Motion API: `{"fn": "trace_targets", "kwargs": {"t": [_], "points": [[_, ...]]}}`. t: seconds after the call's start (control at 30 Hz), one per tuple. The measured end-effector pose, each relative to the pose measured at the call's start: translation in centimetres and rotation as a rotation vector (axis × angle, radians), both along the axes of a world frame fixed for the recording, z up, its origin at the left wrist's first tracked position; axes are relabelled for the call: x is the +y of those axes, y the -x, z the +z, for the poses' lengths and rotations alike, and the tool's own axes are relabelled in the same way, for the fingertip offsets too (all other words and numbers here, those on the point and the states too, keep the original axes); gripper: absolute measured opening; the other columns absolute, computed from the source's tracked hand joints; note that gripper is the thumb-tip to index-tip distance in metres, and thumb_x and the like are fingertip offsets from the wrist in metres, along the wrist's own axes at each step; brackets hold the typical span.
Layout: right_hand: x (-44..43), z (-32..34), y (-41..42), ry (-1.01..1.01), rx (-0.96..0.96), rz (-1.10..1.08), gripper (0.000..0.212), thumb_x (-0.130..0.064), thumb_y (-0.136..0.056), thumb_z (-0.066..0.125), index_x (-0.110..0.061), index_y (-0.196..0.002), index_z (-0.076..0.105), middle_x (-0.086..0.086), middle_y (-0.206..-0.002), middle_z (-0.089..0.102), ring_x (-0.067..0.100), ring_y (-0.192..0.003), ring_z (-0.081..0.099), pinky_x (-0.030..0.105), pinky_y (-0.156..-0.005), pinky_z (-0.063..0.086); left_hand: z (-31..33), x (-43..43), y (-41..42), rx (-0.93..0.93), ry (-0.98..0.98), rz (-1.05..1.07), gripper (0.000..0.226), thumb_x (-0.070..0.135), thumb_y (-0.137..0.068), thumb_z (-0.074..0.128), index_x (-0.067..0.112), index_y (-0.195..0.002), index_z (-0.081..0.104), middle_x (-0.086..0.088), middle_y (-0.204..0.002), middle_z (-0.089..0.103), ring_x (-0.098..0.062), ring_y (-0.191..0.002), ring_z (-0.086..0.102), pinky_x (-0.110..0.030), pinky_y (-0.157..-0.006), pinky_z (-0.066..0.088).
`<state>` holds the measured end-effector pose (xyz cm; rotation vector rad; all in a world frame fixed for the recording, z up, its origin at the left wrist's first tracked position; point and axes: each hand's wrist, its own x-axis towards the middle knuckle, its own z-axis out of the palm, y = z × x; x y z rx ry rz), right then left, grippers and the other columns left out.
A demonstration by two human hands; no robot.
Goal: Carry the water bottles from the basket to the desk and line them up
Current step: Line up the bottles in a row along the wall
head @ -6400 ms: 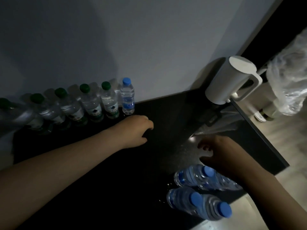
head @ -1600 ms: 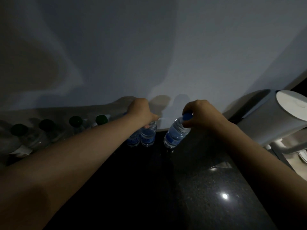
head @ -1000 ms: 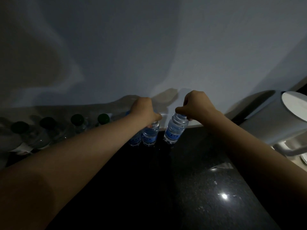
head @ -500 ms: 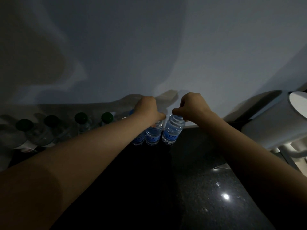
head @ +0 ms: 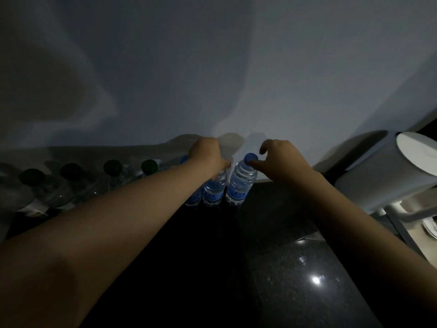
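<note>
A row of water bottles stands against the wall on the dark desk (head: 272, 268). Several green-capped bottles (head: 113, 178) fill the left part, half in shadow. Three blue-labelled bottles close the row on the right. My left hand (head: 208, 157) grips the top of the middle blue bottle (head: 214, 191); the blue bottle to its left (head: 192, 200) is mostly hidden behind my forearm. The rightmost blue-capped bottle (head: 240, 183) stands upright on its own. My right hand (head: 281, 159) hovers just right of its cap, fingers spread, one fingertip near the cap.
A white kettle (head: 387, 171) with a handle stands at the desk's right end, close to my right forearm. Past the desk's right edge lies a lighter surface (head: 423, 235). The basket is out of view.
My right hand has let go of the rightmost blue bottle's cap and opened, drawing slightly right. The bottle now stands upright in the row. My left hand stays on the middle blue bottle.
</note>
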<state>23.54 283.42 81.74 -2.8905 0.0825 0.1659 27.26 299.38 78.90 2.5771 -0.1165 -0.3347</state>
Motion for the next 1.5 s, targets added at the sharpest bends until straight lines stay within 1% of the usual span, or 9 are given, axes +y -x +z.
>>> {"fn": "trace_targets", "kwargs": {"t": [0.13,0.23,0.43,0.53,0.67,0.77,0.87,1.23,1.5], "points": [[-1.4,1.2,4.1,0.12,0.138,0.035,0.04,-0.034,-0.087,0.065,-0.011,-0.118,0.056,0.009,-0.108,0.063,0.021,-0.098,0.06,0.031,-0.083,0.05,0.5,-0.3,0.6,0.027,0.01,0.016,0.027,0.027,-0.083,0.068,0.004,-0.091,0.058,-0.016,-0.087,0.067,-0.031,-0.08,0.068,-0.034,-0.067,0.054],[-1.9,1.3,7.7,0.157,0.202,0.045,0.034,-0.033,-0.085,0.067,-0.016,-0.113,0.058,0.004,-0.111,0.063,0.018,-0.1,0.06,0.03,-0.084,0.051,1.1,-0.2,1.5,0.034,0.007,0.036,0.03,0.033,-0.084,0.068,0.007,-0.083,0.053,-0.012,-0.081,0.064,-0.027,-0.073,0.066,-0.031,-0.058,0.049],[-2.2,1.8,13.8,0.14,0.248,0.049,0.034,-0.032,-0.086,0.065,-0.021,-0.117,0.056,-0.001,-0.114,0.057,0.013,-0.103,0.056,0.025,-0.084,0.047,3.5,1.4,4.5,-0.074,-0.073,-0.033,0.037,0.034,-0.081,0.071,0.01,-0.087,0.044,-0.002,-0.081,0.044,-0.02,-0.078,0.048,-0.027,-0.058,0.035],[-2.0,2.1,16.5,0.138,0.258,0.061,0.032,-0.03,-0.086,0.064,-0.024,-0.116,0.056,-0.003,-0.116,0.057,0.012,-0.104,0.055,0.023,-0.084,0.046,4.1,2.8,7.1,-0.115,-0.06,-0.126,0.032,0.033,-0.079,0.072,0.013,-0.084,0.048,0.0,-0.081,0.048,-0.016,-0.072,0.047,-0.026,-0.052,0.031],[-1.5,2.7,20.1,0.116,0.281,0.05,0.034,-0.026,-0.086,0.064,-0.027,-0.119,0.057,-0.004,-0.121,0.055,0.011,-0.107,0.054,0.022,-0.088,0.046,4.5,4.2,11.5,-0.091,-0.027,-0.279,0.028,0.022,-0.077,0.073,0.01,-0.097,0.058,-0.005,-0.094,0.06,-0.019,-0.085,0.059,-0.032,-0.073,0.05],[-1.1,3.6,22.8,0.13,0.276,0.047,0.037,-0.026,-0.088,0.062,-0.027,-0.124,0.055,-0.004,-0.126,0.053,0.012,-0.113,0.053,0.025,-0.094,0.046,4.7,4.7,14.9,-0.076,-0.004,-0.389,0.028,0.022,-0.076,0.074,0.012,-0.098,0.06,-0.003,-0.099,0.063,-0.017,-0.088,0.061,-0.031,-0.079,0.051],[-0.9,4.5,25.8,0.142,0.244,0.035,0.039,-0.027,-0.089,0.061,-0.027,-0.127,0.053,-0.004,-0.128,0.051,0.012,-0.115,0.052,0.026,-0.096,0.046,5.2,4.6,18.2,-0.057,-0.054,-0.54,0.037,0.03,-0.08,0.071,0.02,-0.113,0.058,0.008,-0.111,0.056,-0.008,-0.099,0.055,-0.025,-0.087,0.048],[-1.8,5.0,36.5,0.082,0.198,-0.14,0.043,-0.03,-0.088,0.062,-0.032,-0.129,0.05,-0.008,-0.133,0.05,0.009,-0.12,0.048,0.025,-0.099,0.044,5.0,1.8,27.7,0.002,-0.073,-0.888,0.048,0.037,-0.083,0.067,0.027,-0.127,0.05,0.008,-0.125,0.051,-0.008,-0.111,0.052,-0.03,-0.095,0.048],[-3.4,3.5,40.5,0.006,0.182,-0.25,0.039,-0.03,-0.087,0.063,-0.028,-0.125,0.054,-0.007,-0.129,0.054,0.009,-0.116,0.051,0.026,-0.097,0.046,4.0,-0.6,30.9,0.075,-0.059,-0.985,0.053,0.035,-0.084,0.066,0.023,-0.131,0.047,0.004,-0.127,0.05,-0.012,-0.112,0.052,-0.031,-0.096,0.048]]}}
